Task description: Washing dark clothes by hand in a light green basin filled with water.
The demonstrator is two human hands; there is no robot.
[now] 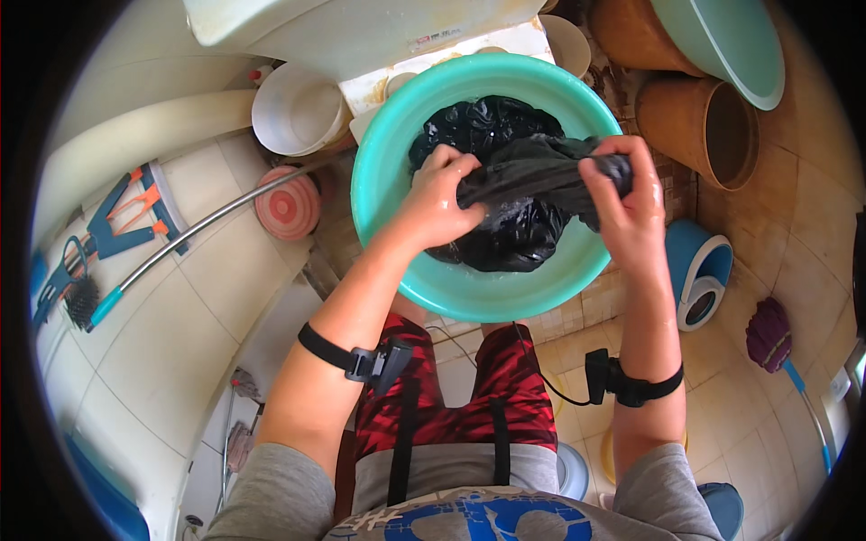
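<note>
A round turquoise plastic basin [379, 264] in front of me holds wet black cloth [500, 250], heaped and glossy. A stretch of dark fabric [528, 169] is lifted over the heap and pulled out between my two hands. My left hand [440, 196] grips its left end, thumb and fingers curled around the material. At the basin's right side, my right hand [632, 196] is closed on the bunched right end, with a dark fold showing between thumb and fingers. Both hands look wet.
A white bucket [298, 111] stands left of the basin, near a metal-handled pole [210, 213]. Brown pots [676, 128], a pale green basin [737, 47] and a blue-and-white bucket [700, 270] are on the right. A purple mop head [769, 335] lies farther right.
</note>
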